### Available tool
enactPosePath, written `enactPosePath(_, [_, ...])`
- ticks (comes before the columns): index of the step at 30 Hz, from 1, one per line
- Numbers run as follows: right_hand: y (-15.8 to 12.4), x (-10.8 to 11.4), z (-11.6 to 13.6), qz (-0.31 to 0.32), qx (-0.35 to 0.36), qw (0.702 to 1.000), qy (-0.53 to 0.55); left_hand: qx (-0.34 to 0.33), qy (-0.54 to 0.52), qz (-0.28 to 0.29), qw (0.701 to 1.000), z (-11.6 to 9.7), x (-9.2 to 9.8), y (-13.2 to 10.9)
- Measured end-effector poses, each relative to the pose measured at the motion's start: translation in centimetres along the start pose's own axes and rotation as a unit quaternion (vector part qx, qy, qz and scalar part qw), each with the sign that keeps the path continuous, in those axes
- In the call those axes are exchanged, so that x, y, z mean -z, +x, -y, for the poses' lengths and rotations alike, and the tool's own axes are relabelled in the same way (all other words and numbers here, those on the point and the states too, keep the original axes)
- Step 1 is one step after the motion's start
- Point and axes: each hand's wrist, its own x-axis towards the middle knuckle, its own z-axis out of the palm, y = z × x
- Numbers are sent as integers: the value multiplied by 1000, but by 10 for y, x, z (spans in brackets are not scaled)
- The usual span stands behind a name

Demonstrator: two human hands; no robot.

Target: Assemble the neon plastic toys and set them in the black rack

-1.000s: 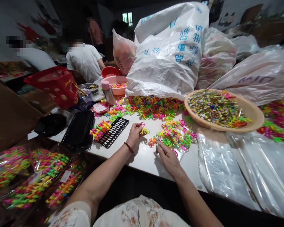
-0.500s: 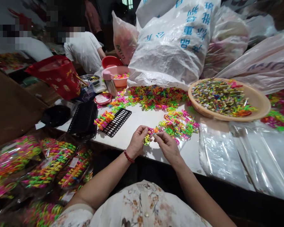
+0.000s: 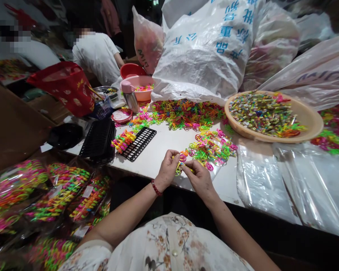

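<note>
The white table (image 3: 164, 146) is being crowded at the back by big sacks (image 3: 206, 49), with a round tray (image 3: 307, 116) of mixed bits to the right and a black rack (image 3: 139, 143) to the left. A heap of neon rings (image 3: 211, 150) is lying just beyond the hands. A second ago the hands were apart, the right one reaching into that heap; now both are being held together at the table's near edge. A small yellow ring (image 3: 178, 169) is being pinched between the left hand (image 3: 167, 171) and the right hand (image 3: 200, 180), both clenched on it, so picking has seemingly given way to joining.
</note>
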Motion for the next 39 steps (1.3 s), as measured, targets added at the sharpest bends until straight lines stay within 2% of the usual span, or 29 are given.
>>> enactPosePath(7, [-5,-2,2,-21,19,1000,-1,24,48,-16,998,2,2,2])
enactPosePath(12, [-4,-1,5,25,28,999,-2,67,32,-22,997,2,3,4])
enactPosePath(17, [-7,-6,6,43,26,997,-50,28,91,-39,995,7,8,7])
enactPosePath(21, [-2,-4,-6,43,40,995,-81,8,142,-3,990,18,9,16])
enactPosePath(23, [3,1,-14,24,83,989,-122,-9,178,6,984,22,8,28])
enactPosePath(25, [9,8,-19,-17,148,968,-203,-26,219,-19,975,22,8,49])
enactPosePath(28, [12,18,-18,-61,212,928,-302,-62,293,-94,950,14,10,96])
enactPosePath(31, [12,26,-8,-45,227,916,-326,-103,325,-126,932,3,14,149])
enactPosePath(33, [20,38,-2,-50,231,910,-340,-127,339,-140,922,-1,16,181])
enactPosePath(35, [38,63,1,-89,227,898,-366,-142,346,-157,914,1,17,204])
enactPosePath(39, [87,155,-5,-169,162,864,-446,-124,277,-175,937,12,18,220])
